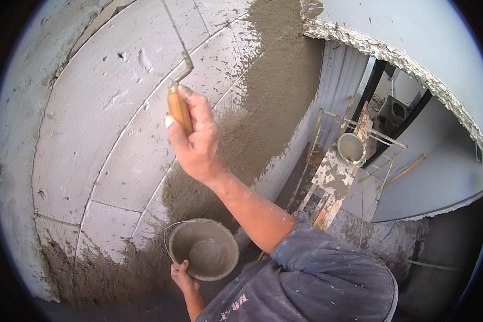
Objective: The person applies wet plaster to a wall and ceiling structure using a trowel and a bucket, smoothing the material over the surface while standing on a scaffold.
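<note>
Against the block wall, our right hand had its fingers wrapped tight around the trowel, whose wooden handle was orange-brown with a bent metal shank. Low by the wall, our left hand gripped the rim of a round, mortar-smeared pan.

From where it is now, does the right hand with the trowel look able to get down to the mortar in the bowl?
Probably yes. The right hand holds the trowel up against the block wall, and nothing lies between it and the bowl, which the left hand holds open side up just below.
</note>
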`<state>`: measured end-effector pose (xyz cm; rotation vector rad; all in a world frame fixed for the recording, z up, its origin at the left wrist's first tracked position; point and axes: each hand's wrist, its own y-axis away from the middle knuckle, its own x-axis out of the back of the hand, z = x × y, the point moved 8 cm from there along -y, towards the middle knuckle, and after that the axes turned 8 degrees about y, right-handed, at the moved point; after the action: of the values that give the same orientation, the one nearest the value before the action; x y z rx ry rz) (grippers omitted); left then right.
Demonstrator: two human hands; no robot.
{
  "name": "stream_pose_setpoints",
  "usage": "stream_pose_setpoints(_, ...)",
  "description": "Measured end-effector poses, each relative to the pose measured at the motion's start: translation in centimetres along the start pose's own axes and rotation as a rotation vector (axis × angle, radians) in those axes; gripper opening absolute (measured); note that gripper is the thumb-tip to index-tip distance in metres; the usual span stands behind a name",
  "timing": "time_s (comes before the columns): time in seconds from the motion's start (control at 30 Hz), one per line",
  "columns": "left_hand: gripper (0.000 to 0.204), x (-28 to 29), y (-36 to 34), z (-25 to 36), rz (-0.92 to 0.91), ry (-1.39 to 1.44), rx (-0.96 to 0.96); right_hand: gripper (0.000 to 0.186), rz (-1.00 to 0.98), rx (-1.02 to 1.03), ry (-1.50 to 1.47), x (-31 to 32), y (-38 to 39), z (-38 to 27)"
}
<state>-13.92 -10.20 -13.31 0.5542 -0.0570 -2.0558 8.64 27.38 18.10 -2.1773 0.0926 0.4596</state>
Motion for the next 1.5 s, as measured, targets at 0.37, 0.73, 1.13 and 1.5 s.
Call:
stream_pose_setpoints(0.37, 0.017, -1.8, 2.0, 0.1, 0.121, -0.147, -0.125, 0.044, -1.464, -0.673, 0.326, 12.2, 20.2, -0.1)
stream_pose_setpoints(0.73, 0.032, -11.4, 2.9, 9.1, -0.14, -0.373, -0.331, 0.045, -1.727, -0.036, 0.526, 4.8, 25.6, -3.7)
stream_pose_setpoints(1.13, 0.043, -8.3, 8.7, 13.8, 0.164, -0.381, -0.56, 0.045, -1.937, 0.113, 0.386, 3.7, 24.4, -3.8)
stream_pose_setpoints(1.5, 0.039, -6.1, 13.4, 15.3, 0.441, -0.417, -0.716, 0.05, -1.729, 0.295, 0.212, -1.0, 22.8, -6.9)
